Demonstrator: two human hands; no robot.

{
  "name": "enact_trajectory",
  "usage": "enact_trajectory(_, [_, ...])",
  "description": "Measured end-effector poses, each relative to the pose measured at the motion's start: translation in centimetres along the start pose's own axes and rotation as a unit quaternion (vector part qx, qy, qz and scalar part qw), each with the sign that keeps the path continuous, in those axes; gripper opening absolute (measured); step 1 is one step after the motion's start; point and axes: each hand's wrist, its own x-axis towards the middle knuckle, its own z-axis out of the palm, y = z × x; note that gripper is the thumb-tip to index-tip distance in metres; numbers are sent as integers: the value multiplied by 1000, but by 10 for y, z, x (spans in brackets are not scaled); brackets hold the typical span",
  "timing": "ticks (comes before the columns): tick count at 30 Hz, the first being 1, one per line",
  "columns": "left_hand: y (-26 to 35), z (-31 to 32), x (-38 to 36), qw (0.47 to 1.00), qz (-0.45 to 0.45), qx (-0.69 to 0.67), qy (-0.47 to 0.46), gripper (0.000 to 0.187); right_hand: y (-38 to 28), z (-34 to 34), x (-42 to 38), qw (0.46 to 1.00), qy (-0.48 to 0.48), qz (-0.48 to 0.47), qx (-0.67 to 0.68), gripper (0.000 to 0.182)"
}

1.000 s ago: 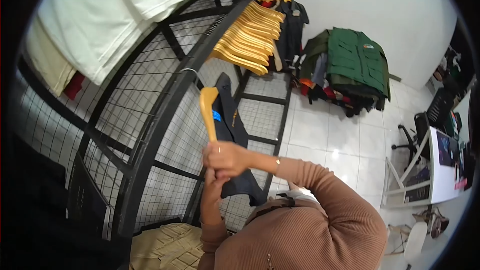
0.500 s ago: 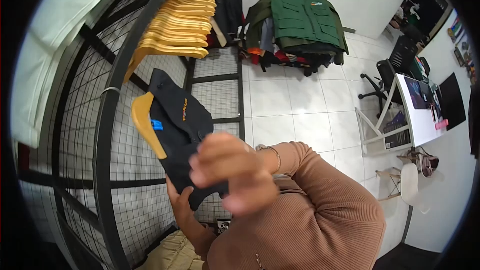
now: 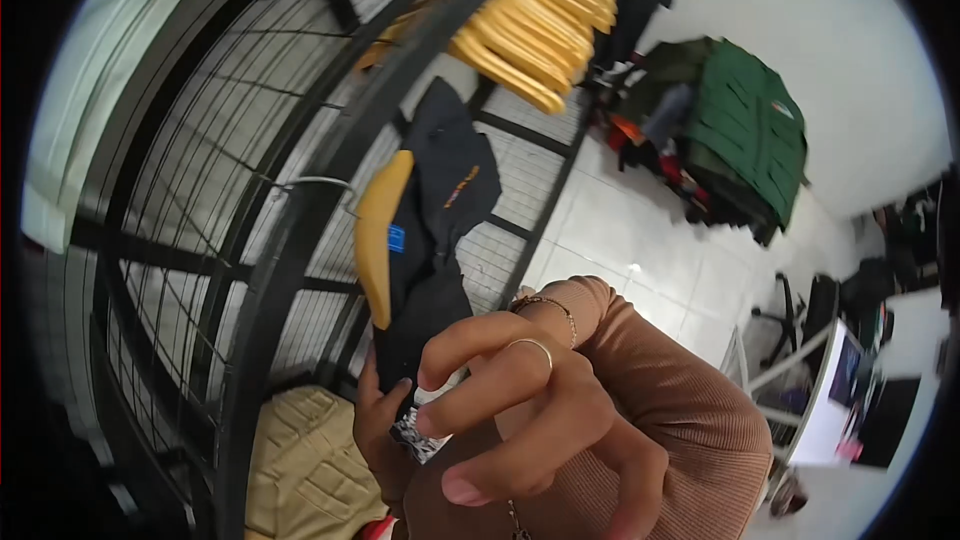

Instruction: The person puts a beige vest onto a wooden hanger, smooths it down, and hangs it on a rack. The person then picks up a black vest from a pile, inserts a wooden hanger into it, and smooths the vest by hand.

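A dark shirt (image 3: 425, 290) with orange lettering on its chest and a blue label inside the collar hangs on a wooden hanger (image 3: 378, 240). The hanger's metal hook loops over the black rail (image 3: 300, 200). My left hand (image 3: 380, 415) grips the lower part of the shirt, thumb in front and fingers behind it. Close to the camera is my right hand (image 3: 540, 405), its fingers bent and apart with nothing between them. It wears a ring and overlaps the shirt's lower edge in this view.
A row of wooden hangers (image 3: 540, 25) hangs further along the rail, before more dark clothes (image 3: 635, 5). A pile of garments with a green jacket (image 3: 750, 125) on top stands beyond. Beige garments (image 3: 310, 460) sit at lower left beside the wire mesh. A white desk (image 3: 830, 400) stands right.
The whole view has tilted and shifted, so the rack and shirt appear further right. My right hand, blurred before, now shows clearly with fingers apart. My left hand keeps its grip on the shirt.
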Motion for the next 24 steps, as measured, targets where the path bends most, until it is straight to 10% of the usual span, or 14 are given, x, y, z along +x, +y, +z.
enact_trajectory(5, [4,7,-1,1000,1,-19,6,75,15,1,15,987,-5,163,8,56])
enact_trajectory(24, [35,33,3,989,59,-67,120,83,66,-59,31,852,-195,217,434,45])
